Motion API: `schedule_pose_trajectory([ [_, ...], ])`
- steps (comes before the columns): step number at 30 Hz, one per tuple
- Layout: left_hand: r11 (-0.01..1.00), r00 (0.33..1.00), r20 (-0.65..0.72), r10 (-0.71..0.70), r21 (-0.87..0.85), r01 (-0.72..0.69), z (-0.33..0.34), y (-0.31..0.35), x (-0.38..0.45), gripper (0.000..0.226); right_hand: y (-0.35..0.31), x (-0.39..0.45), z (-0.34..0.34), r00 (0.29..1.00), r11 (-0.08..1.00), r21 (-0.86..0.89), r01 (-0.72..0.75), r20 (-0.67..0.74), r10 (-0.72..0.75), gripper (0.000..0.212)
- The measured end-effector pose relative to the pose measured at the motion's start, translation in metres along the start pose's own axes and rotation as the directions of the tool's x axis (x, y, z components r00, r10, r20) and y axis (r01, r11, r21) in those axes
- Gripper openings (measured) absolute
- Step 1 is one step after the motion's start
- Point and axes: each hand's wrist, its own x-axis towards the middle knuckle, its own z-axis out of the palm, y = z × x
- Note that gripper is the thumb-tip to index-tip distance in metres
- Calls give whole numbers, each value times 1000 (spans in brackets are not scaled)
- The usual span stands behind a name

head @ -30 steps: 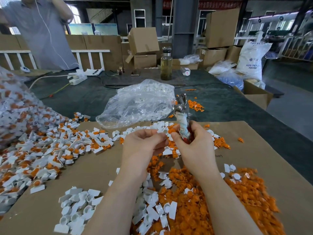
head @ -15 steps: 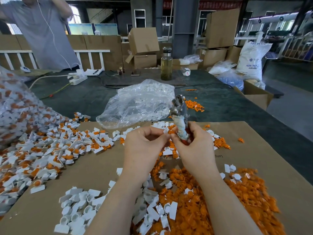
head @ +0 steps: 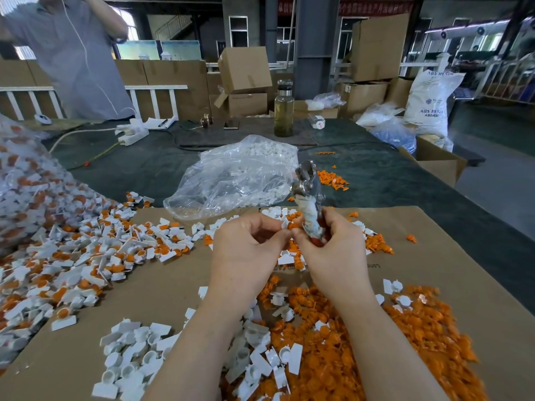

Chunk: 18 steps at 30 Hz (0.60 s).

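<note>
My right hand [head: 333,250] grips a pair of metal pliers [head: 308,192] by handles wrapped in white tape, with the jaws pointing up. My left hand [head: 246,250] pinches a small orange plastic piece [head: 292,226] at its fingertips, right against the pliers' handle. Both hands hover above a sheet of cardboard [head: 173,279]. Loose orange inserts [head: 390,337] are heaped under my right forearm. White plastic caps [head: 130,351] lie scattered under my left forearm.
A spread of assembled white-and-orange pieces [head: 72,256] covers the left, beside a full bag [head: 26,192] of them. A clear bag of white caps [head: 240,175] lies ahead. Farther back stand a bottle [head: 284,111], a power strip [head: 131,134], boxes and a person [head: 69,53].
My hands have drawn together, the left fingertips meeting the right thumb at the pliers' handle. The pliers have tilted slightly left and stayed upright.
</note>
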Motion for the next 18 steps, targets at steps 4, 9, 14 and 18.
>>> schedule_pose_trajectory([
  [4,999,999,19,37,37,-38,0,-1,0,17,-1,-1,0,1000,1000,-17,6,3,-6,14],
  [9,1000,1000,-12,17,18,-17,2,-4,0,15,0,0,0,1000,1000,-19,-6,20,6,17],
  [14,999,998,-54,-23,27,24,4,-6,1,15,1,1,-1,996,1000,0,2,91,-2,17],
  [18,998,996,-80,-43,32,45,5,-6,1,15,0,1,-1,992,1000,-8,21,124,-19,19],
])
